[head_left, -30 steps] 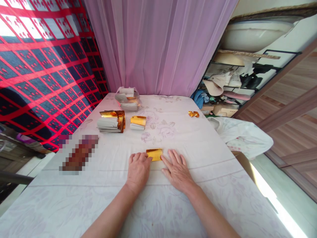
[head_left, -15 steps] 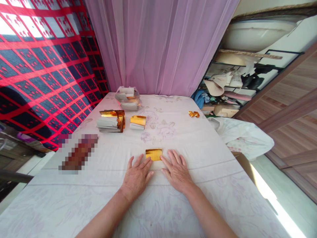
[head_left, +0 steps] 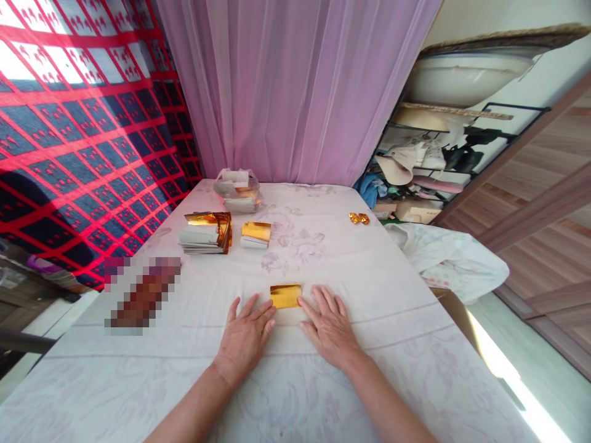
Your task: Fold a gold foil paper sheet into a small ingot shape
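Gold foil sheet (head_left: 285,295) flat on tablecloth (head_left: 369,271).
Your left hand (head_left: 244,337) & right hand (head_left: 329,325) flank it, spread wide, fingertips touching, holding nothing.

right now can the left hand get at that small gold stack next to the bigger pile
Probably yes: the left hand lies flat by the gold sheet, and only bare cloth shows between it and the small gold stack.

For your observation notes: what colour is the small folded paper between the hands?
Shiny gold folded paper, clearest in the head view.
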The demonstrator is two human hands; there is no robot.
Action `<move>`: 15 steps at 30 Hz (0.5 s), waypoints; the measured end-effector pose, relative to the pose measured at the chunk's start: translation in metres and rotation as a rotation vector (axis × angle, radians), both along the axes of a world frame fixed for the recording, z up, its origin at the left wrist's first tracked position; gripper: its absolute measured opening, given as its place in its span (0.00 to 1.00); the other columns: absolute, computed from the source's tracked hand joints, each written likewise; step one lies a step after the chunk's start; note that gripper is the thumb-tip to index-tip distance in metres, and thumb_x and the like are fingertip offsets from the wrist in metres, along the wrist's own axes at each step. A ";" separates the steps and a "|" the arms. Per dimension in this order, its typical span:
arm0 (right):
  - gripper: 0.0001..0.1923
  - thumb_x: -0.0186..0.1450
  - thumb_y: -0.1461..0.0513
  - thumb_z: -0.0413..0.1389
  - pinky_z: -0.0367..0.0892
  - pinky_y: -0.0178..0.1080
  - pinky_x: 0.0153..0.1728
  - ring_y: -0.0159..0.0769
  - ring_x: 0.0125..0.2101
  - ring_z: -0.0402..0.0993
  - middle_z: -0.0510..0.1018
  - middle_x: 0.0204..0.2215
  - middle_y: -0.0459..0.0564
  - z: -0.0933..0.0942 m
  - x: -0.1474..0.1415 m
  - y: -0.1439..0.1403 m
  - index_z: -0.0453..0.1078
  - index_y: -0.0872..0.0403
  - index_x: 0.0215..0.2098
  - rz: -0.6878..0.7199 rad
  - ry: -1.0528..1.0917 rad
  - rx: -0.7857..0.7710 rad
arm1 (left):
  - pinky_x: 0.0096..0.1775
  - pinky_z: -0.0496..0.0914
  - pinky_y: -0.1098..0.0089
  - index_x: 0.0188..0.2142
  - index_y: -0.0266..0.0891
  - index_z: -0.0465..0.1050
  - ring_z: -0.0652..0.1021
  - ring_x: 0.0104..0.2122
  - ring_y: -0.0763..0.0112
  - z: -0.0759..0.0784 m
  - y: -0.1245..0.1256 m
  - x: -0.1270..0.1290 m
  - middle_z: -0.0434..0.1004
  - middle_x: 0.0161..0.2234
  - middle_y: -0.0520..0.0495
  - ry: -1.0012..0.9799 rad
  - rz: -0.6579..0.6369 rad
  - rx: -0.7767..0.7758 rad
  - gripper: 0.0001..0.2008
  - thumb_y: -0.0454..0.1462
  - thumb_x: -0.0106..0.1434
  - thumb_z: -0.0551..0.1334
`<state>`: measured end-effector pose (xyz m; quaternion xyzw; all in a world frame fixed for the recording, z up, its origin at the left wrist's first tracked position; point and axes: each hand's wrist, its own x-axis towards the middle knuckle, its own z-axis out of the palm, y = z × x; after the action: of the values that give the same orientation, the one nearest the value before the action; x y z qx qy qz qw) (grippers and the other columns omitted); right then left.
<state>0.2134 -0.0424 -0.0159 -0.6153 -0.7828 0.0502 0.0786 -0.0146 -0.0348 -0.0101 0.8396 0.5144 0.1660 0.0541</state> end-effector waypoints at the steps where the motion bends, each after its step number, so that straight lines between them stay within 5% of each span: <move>1: 0.26 0.67 0.55 0.53 0.45 0.58 0.62 0.51 0.66 0.45 0.53 0.67 0.54 0.000 0.000 0.000 0.61 0.42 0.63 -0.001 0.011 0.002 | 0.60 0.52 0.43 0.52 0.48 0.73 0.67 0.60 0.54 0.000 0.000 -0.001 0.75 0.54 0.52 0.004 0.001 0.017 0.17 0.40 0.71 0.49; 7: 0.21 0.66 0.55 0.53 0.49 0.60 0.60 0.52 0.64 0.52 0.59 0.65 0.56 0.006 0.011 0.016 0.69 0.45 0.57 0.009 0.297 0.059 | 0.60 0.53 0.46 0.50 0.47 0.74 0.68 0.59 0.54 0.002 0.006 0.001 0.73 0.56 0.51 0.016 -0.033 0.087 0.15 0.40 0.70 0.52; 12: 0.23 0.61 0.48 0.57 0.64 0.51 0.54 0.46 0.51 0.73 0.76 0.52 0.55 0.014 0.027 0.063 0.74 0.48 0.50 -0.154 1.112 -0.080 | 0.59 0.55 0.45 0.44 0.46 0.77 0.71 0.56 0.53 0.006 0.018 0.002 0.78 0.51 0.49 0.010 0.009 0.141 0.14 0.39 0.69 0.53; 15: 0.24 0.54 0.48 0.64 0.67 0.50 0.51 0.45 0.46 0.76 0.78 0.48 0.53 0.012 0.026 0.085 0.76 0.48 0.46 -0.259 1.485 -0.219 | 0.59 0.55 0.44 0.39 0.45 0.78 0.72 0.54 0.53 0.011 0.026 0.006 0.80 0.46 0.48 -0.013 0.037 0.152 0.13 0.39 0.69 0.53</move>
<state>0.2398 0.0423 -0.0038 -0.5114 -0.4366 0.5186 0.5282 -0.0091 -0.0089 0.0011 0.8307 0.5152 0.2107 -0.0095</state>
